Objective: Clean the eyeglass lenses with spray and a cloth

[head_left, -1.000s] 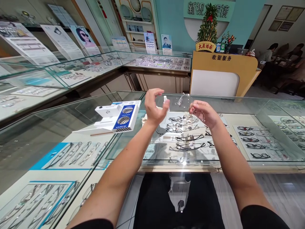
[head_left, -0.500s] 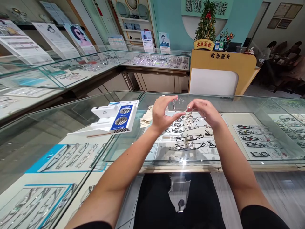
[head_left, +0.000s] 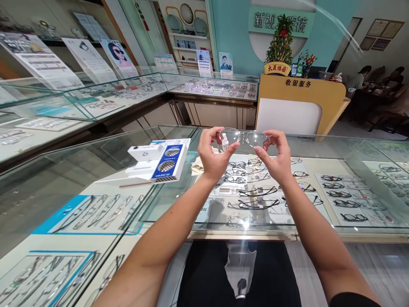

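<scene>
A pair of thin-rimmed eyeglasses (head_left: 243, 136) is held up above the glass counter, lenses side by side and facing me. My left hand (head_left: 213, 154) pinches its left side between thumb and fingers. The right side is gripped the same way by my right hand (head_left: 276, 156). Through the left lens shows a small white bottle (head_left: 225, 142) standing on the counter. A cream cloth (head_left: 197, 166) lies on the glass beside my left wrist.
A glass display counter (head_left: 198, 232) with rows of spectacle frames (head_left: 258, 204) inside spans the front. On its left top sits an opened white and blue box (head_left: 169, 164). A yellow cashier desk (head_left: 332, 96) stands behind, with people seated far right.
The eyeglasses have turned to face me, both lenses now spread level between my hands. My left hand has shifted slightly left and closed on the side of the frame. The view tilted up a little.
</scene>
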Motion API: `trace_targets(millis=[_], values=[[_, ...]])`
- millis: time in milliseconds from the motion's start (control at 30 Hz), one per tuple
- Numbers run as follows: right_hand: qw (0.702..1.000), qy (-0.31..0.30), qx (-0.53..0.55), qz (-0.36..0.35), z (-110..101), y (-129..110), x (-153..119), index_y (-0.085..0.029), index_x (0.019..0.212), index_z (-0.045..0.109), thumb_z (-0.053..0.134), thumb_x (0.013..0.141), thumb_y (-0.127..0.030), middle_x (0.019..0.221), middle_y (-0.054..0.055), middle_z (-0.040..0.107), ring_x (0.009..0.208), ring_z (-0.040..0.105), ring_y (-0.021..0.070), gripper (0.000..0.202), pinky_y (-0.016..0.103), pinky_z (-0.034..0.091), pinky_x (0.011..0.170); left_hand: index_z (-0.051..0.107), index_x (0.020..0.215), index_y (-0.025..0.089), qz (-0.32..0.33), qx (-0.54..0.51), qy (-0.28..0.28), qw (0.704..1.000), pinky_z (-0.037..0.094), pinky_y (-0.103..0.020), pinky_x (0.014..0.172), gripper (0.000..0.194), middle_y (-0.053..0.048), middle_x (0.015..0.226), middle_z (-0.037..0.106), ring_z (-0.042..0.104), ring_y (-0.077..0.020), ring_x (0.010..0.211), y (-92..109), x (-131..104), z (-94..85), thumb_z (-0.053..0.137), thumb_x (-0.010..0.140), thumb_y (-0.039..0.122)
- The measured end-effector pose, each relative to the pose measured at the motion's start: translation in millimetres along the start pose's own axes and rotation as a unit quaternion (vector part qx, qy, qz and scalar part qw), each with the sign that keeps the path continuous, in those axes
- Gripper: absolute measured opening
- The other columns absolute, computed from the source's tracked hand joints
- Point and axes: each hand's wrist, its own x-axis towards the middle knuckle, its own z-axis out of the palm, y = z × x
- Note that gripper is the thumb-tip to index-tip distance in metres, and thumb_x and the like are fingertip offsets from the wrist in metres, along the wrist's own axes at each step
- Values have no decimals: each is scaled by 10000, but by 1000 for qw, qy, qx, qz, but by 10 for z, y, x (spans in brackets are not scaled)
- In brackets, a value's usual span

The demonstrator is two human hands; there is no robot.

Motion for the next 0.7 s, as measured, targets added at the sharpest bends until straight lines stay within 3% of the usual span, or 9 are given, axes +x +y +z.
trace_targets(millis=[267,400,567,700], values=[[998,39,9,-38,32,40,-10,-343,1259,628,720,931,-503,1094,42,699,1026,656,245,376,463,499,1051,672,1193,251,24,-33,-8,999,482,-358,769,495,-22,928,605,584,-175,817,17,-29,1,701,936,674],[997,47,-35,-41,53,36,-29,-349,1302,649,671,964,-534,1164,66,704,1129,650,277,386,498,496,1096,664,1233,251,19,20,13,1000,518,-384,824,585,-58,1038,599,601,-207,926,34,-53,5,652,926,748],[999,41,-11,-4,78,42,-47,-368,1379,611,682,955,-562,1313,82,689,1277,616,305,473,543,464,1167,661,1292,258,8,59,17,998,534,-447,940,677,-85,1121,562,601,-252,1059,-11,-93,3,617,902,809],[998,57,16,27,114,53,-61,-324,1325,617,718,927,-588,1319,95,709,1286,635,302,488,540,457,1197,633,1348,274,-7,49,3,999,516,-483,995,703,-91,1152,549,587,-280,1125,-64,-120,3,642,887,805]])
